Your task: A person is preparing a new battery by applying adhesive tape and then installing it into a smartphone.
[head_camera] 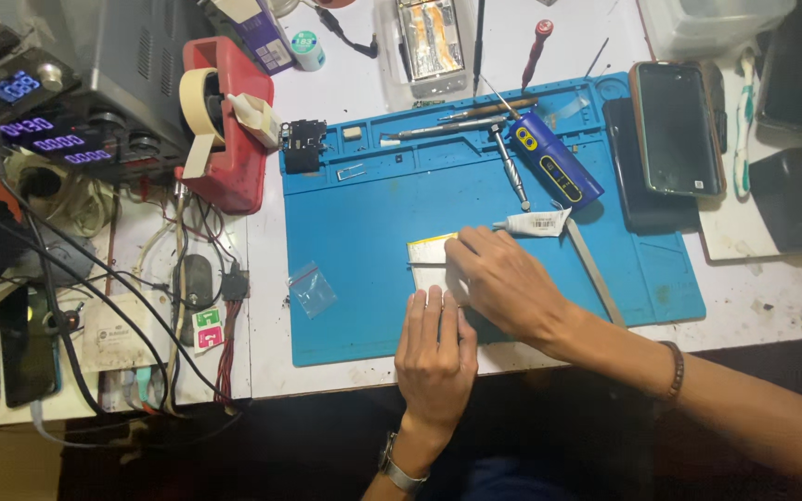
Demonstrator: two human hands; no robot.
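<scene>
From the head camera, both hands lie flat on a flat white part (431, 260) with a yellow upper edge, which rests near the middle of the blue work mat (364, 223). The left hand (435, 357) comes from below and its straight fingers (434, 311) press on the lower end of the part. The right hand (503, 283) comes from the right side and covers the right half of the part, with fingertips at the yellow edge. The two hands are close together, almost touching; neither is closed around anything, they only press down.

Just above the right hand lies a small white tube (536, 223) with a dark striped label. Behind it there is a blue electric screwdriver (554, 160) with yellow buttons. A small clear plastic bag (312, 289) lies on the left part of the mat, well apart from the hands. Left of the mat stands a red tape holder (234, 121) with a cream roll of tape (195, 102). On the white table (345, 83) near the left edge of the mat are two little square stickers (208, 329), one green and one pink. At the right lies a dark phone (677, 127), face up.
</scene>
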